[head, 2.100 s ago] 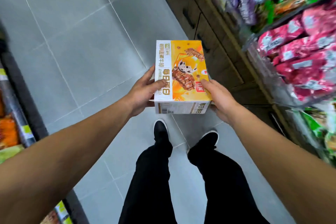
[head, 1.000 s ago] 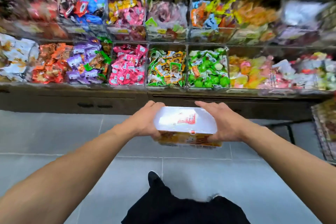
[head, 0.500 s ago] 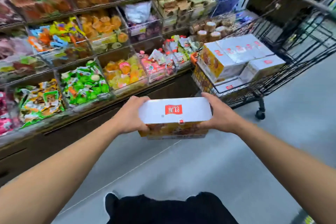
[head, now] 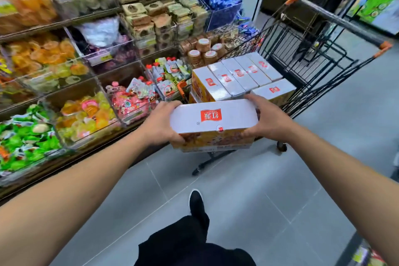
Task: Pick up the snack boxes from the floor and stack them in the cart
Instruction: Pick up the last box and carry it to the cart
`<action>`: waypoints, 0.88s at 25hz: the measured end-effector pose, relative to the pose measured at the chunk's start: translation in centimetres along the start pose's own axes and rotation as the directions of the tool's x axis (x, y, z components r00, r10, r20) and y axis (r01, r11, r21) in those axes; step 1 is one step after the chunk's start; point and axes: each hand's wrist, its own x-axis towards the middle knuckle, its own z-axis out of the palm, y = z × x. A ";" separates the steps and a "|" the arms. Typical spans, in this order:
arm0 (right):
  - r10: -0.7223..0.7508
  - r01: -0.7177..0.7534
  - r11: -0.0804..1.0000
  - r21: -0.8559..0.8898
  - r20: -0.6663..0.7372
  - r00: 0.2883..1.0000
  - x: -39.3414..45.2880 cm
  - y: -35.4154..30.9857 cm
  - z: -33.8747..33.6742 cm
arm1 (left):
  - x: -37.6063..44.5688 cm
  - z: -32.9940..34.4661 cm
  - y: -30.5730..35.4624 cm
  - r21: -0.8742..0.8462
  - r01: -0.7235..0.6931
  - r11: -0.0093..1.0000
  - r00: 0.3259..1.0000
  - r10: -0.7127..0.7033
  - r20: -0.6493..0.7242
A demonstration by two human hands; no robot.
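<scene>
Snack box (head: 213,122) mid-frame, gripped by my left hand (head: 158,124) and right hand (head: 268,120); cart (head: 323,65) upper right holds stacked boxes (head: 237,75).

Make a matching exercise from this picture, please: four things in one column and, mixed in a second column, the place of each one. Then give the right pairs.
Things
1. held snack box
2. row of white-topped boxes
3. black shoe
4. blue-wrapped sweets

Places
A. in a clear bin high on the shelf
B. on the grey floor tiles
C. between the left hand and the right hand
D. inside the cart

Pairs: 1-C, 2-D, 3-B, 4-A
</scene>
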 end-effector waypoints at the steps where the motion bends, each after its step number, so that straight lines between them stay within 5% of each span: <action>1: 0.019 -0.019 1.000 0.001 0.004 1.000 1.7 1.0 -1.1 | 2.3 0.2 0.2 -0.009 0.012 1.000 1.000 -0.011 0.014; 11: 0.002 0.001 0.999 -0.039 0.069 0.998 15.0 7.5 -8.2 | 16.0 0.2 2.9 0.006 0.101 0.995 0.995 -0.101 0.011; 22: -0.081 0.142 0.982 -0.122 0.408 0.909 26.3 15.8 -11.0 | 22.7 3.5 7.1 0.069 0.342 0.937 0.936 -0.347 0.064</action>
